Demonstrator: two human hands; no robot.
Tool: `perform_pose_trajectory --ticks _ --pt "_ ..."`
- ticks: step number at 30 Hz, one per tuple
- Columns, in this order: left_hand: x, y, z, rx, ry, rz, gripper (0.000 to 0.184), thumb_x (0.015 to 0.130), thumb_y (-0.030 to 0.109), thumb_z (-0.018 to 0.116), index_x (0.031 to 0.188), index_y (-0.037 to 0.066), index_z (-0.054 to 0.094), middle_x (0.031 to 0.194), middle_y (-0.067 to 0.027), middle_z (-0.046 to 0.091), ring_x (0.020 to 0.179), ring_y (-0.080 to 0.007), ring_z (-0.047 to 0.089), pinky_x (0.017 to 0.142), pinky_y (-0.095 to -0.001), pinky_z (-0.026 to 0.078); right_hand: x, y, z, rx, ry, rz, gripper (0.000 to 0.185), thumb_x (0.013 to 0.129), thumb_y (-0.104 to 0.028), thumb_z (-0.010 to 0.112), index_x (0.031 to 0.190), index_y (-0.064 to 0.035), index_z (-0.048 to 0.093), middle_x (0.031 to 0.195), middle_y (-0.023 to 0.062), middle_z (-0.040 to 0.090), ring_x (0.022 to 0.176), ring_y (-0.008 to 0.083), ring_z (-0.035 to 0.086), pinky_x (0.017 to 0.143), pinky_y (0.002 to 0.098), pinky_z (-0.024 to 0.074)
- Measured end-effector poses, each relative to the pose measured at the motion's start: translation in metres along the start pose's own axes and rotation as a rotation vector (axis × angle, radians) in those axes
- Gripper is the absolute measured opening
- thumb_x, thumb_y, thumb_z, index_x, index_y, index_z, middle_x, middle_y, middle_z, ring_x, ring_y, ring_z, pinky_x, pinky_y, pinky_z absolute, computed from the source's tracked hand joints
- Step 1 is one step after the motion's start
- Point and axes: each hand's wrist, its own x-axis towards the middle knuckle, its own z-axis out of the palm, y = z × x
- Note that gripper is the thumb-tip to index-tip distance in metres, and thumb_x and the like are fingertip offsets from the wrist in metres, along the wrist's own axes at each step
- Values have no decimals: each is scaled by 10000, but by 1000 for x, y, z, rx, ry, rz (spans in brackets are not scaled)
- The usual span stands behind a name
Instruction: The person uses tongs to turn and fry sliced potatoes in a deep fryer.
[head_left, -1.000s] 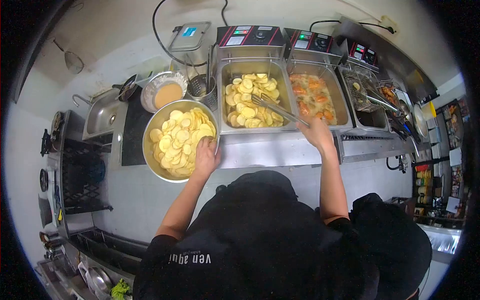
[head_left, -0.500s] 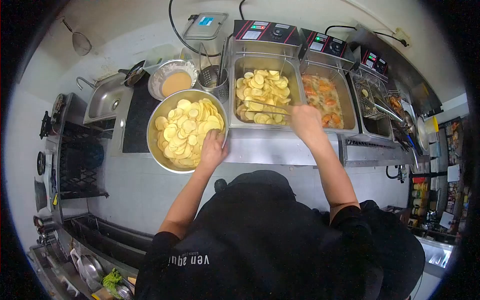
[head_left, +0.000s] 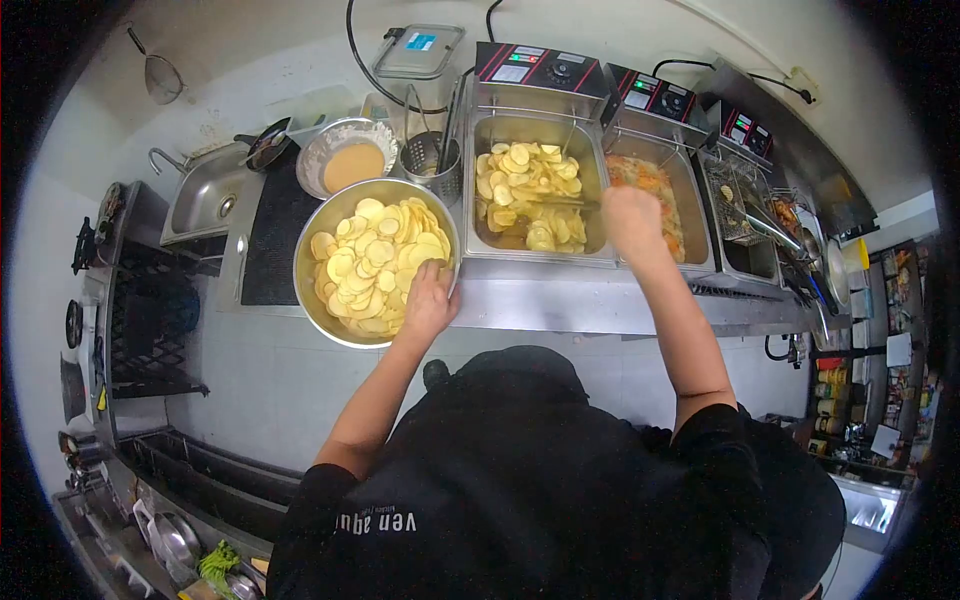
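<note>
My left hand [head_left: 430,302] is at the right edge of a large metal bowl [head_left: 303,300], its fingers curled over the rim against sliced potatoes [head_left: 372,262] piled inside. My right hand [head_left: 634,222] is closed in a fist over the near edge between two fryers. From it a long, thin metal utensil [head_left: 570,204] reaches left into the first fryer [head_left: 484,245]; it is blurred and its far end is hidden among the slices. More potato slices [head_left: 530,172] lie in the oil there, in a back heap and a front clump.
A second fryer [head_left: 705,222] holds orange pieces in bubbling oil. Further right are a fryer basket [head_left: 735,190] and tongs [head_left: 775,232]. Behind the large bowl stand a bowl of batter [head_left: 352,165] and a perforated utensil holder [head_left: 440,182]. A sink [head_left: 205,200] is at left.
My right hand has shifted slightly right and toward the back with the utensil. The slices in the oil have parted, the front ones pushed nearer me. My left hand stays on the bowl.
</note>
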Motion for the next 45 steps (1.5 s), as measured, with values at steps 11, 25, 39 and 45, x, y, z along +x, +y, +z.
perform_pose_trajectory --ticks 11,25,39,45 --pt "0 -3 2 -37 -22 17 327 769 87 706 1053 -52 623 1121 -240 564 1080 -418 543 925 -483 481 -65 -7 -14 160 82 -55 141 823 -84 602 771 -29 721 735 172 677 693 324 701 591 429 554" --pt "0 -4 3 -21 -33 22 335 771 93 717 1056 -56 622 1130 -243 567 1076 -414 547 910 -481 485 -76 -63 9 281 169 -97 187 880 -90 575 974 -40 729 763 165 684 698 308 690 605 426 552" --pt "1 -2 2 -25 -12 39 313 786 101 709 1025 -71 604 1145 -258 563 1088 -430 539 949 -482 474 -108 52 39 1240 -310 518 287 941 -212 673 1186 -77 736 667 4 637 534 71 493 485 252 395" --pt "0 -4 3 -30 -15 50 329 761 72 722 1041 -54 604 1155 -232 567 1119 -414 538 950 -479 475 -117 58 45 1331 -290 570 295 943 -207 668 1199 -73 729 683 8 659 539 79 495 495 257 397"
